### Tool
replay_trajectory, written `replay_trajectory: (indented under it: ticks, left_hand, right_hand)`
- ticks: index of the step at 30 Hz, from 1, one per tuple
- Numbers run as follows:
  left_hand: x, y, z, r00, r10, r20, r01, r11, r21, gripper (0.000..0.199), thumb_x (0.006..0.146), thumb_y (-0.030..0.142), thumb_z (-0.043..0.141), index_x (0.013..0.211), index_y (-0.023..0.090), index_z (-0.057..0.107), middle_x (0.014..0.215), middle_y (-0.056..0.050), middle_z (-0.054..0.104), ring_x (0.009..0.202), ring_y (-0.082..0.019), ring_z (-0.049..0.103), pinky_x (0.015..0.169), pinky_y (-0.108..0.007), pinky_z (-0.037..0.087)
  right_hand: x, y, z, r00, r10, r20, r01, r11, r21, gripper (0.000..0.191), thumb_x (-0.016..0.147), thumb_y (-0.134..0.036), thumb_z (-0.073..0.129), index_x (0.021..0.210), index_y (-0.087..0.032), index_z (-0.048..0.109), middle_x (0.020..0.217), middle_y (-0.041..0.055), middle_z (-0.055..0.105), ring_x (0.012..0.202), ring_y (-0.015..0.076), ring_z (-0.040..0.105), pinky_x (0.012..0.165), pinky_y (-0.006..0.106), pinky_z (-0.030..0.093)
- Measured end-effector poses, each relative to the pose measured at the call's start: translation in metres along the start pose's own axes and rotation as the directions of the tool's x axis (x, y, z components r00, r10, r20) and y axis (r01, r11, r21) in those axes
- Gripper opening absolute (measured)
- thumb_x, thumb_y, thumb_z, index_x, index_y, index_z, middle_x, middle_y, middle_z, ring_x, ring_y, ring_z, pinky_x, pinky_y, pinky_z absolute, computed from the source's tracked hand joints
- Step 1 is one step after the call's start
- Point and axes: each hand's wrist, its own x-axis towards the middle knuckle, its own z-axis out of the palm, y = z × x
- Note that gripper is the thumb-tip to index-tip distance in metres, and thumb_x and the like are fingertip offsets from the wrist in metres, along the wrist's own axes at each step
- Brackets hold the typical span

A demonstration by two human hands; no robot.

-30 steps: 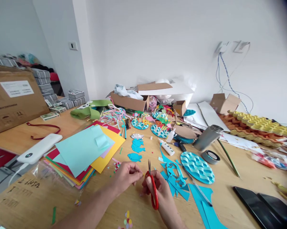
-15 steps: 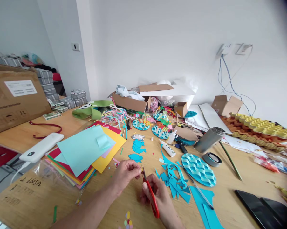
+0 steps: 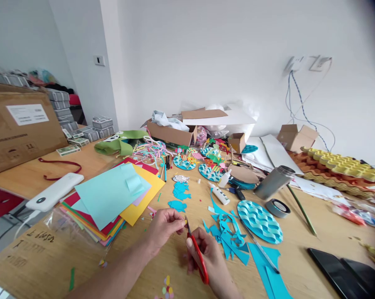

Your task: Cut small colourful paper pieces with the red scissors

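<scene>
Pinching a tiny yellow piece (image 3: 185,222) with left fingers (image 3: 175,226); gripping red scissors (image 3: 197,250) in the right hand (image 3: 207,252).
Head view: already cut out, blue fish (image 3: 177,206), well in from the left edge of the worktop (image 3: 50,265); yellow piece by the blade tips, not visibly cut through.

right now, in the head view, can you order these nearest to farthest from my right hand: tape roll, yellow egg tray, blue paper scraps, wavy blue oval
From your right hand:
1. blue paper scraps, just right
2. wavy blue oval, right of the scraps
3. tape roll, beyond the oval
4. yellow egg tray, far right
</scene>
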Motion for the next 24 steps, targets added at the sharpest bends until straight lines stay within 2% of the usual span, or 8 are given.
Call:
replay_trajectory:
  ticks: [7, 24]
  left_hand:
    - [-0.0003, 0.0014, 0.0003, 1.000, -0.003, 0.002, 0.003, 1.000, -0.007, 0.012, 0.066, 0.024, 0.061, 0.064, 0.012, 0.058, 0.060, -0.001, 0.058, 0.056, -0.011, 0.051, 0.058, -0.025, 0.041]
    - [-0.0009, 0.0028, 0.0006, 1.000, -0.009, 0.004, 0.009, 0.999, -0.034, 0.012, 0.065, 0.024, 0.062, 0.063, 0.012, 0.058, 0.059, -0.001, 0.058, 0.055, -0.011, 0.050, 0.058, -0.025, 0.041]
  right_hand:
    - [0.0007, 0.0065, -0.0016, 1.000, -0.007, 0.002, 0.007, 1.000, -0.012, 0.035, 0.076, -0.049, 0.058, 0.068, -0.019, 0.040, 0.045, -0.0080, 0.050, 0.030, 0.0064, 0.047, 0.031, 0.015, 0.033]
    - [0.0002, 0.0048, -0.0001, 1.000, 0.004, -0.009, -0.004, 1.000, -0.005, 0.038, 0.074, -0.051, 0.059, 0.066, -0.020, 0.039, 0.044, -0.0097, 0.045, 0.029, 0.0049, 0.044, 0.029, 0.014, 0.032]
